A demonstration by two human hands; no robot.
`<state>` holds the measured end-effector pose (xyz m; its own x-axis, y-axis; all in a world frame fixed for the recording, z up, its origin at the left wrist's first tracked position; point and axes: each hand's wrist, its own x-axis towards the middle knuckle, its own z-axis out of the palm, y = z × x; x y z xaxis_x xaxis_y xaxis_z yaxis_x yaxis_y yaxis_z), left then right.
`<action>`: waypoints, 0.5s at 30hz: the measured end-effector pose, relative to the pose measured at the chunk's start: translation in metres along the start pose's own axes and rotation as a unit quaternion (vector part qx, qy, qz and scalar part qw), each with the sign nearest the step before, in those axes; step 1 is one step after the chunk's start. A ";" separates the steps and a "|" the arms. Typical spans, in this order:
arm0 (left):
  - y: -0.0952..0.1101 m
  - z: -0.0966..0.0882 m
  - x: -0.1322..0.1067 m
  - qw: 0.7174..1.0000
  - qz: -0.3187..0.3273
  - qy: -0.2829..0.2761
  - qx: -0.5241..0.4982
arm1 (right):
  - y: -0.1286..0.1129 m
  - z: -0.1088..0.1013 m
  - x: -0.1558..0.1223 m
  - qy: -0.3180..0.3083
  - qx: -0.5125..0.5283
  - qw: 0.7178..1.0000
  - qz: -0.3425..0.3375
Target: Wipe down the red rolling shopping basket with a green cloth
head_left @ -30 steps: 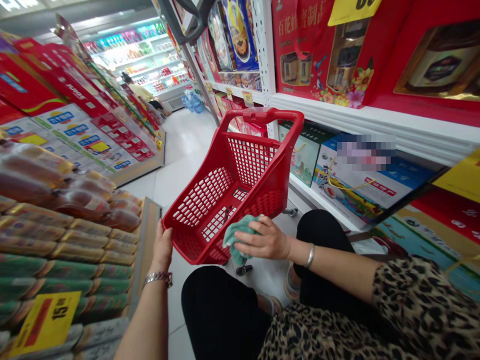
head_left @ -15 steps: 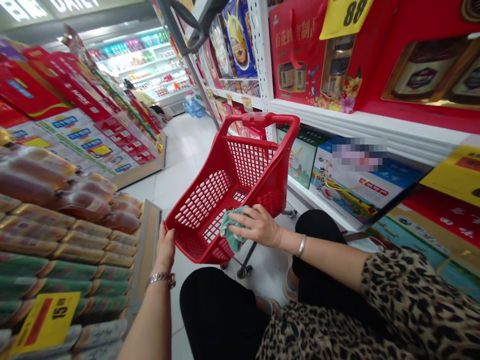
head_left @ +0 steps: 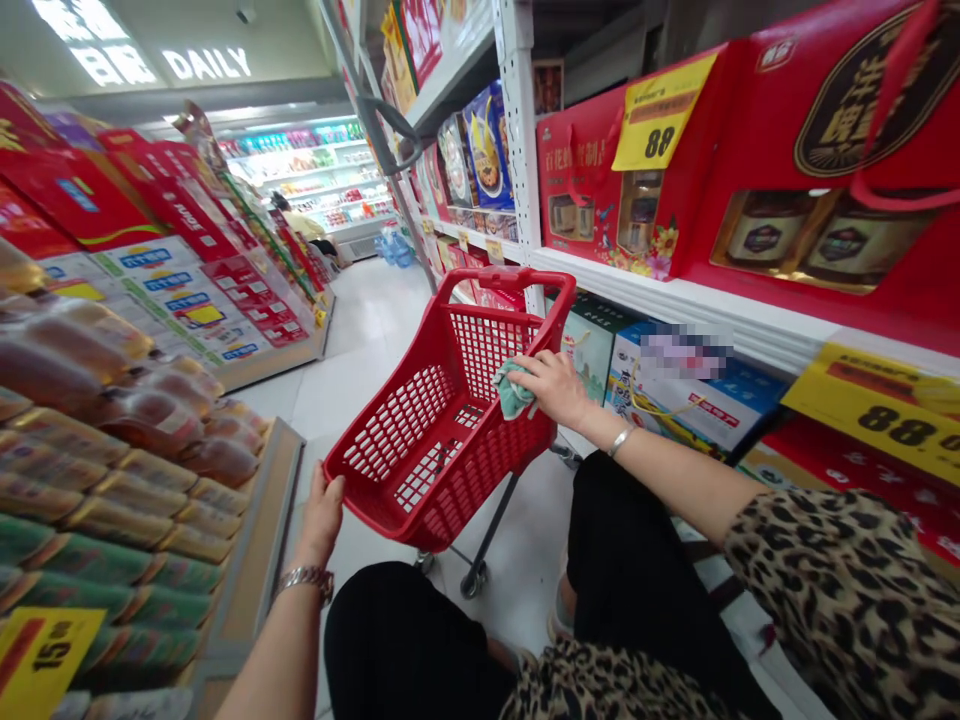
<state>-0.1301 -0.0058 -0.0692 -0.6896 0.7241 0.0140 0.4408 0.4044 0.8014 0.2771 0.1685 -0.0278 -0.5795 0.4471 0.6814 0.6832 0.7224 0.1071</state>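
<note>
A small red plastic shopping cart (head_left: 469,500) with perforated basket walls stands on the floor in front of my knees, its handle at the far end. My left hand (head_left: 322,510) grips the near left corner of the basket rim, thumb on top. On the near right side, my right hand (head_left: 556,390) is closed on a green cloth (head_left: 514,390) and presses it against the top rim, not far from the handle end. Inside, the basket holds nothing that I can see.
Shelves (head_left: 720,305) with red gift boxes (head_left: 585,200) line the right side. On the left are stacked cans (head_left: 142,490), bottles (head_left: 150,410) and cartons (head_left: 180,290). A person (head_left: 300,222) is far down the aisle, near a lit fridge case.
My right hand has slid the cloth along the near right rim toward the handle end. My left hand still holds the corner. The view has tilted up slightly.
</note>
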 end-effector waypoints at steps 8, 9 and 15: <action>0.011 0.004 -0.011 1.000 -0.005 0.005 -0.016 | 0.049 -0.019 0.049 -0.085 -0.039 0.984 0.151; 0.013 0.005 -0.012 1.000 -0.005 0.007 -0.013 | 0.050 -0.023 0.055 -0.105 -0.040 0.978 0.173; 0.020 0.011 -0.021 0.999 -0.020 0.035 0.014 | 0.032 -0.032 0.069 -0.193 -0.053 0.950 0.238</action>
<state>-0.1006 -0.0067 -0.0605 -0.7458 0.6657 0.0247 0.4266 0.4489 0.7852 0.2734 0.2051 0.0459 -0.3004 0.8849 0.3560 0.9376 0.3425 -0.0600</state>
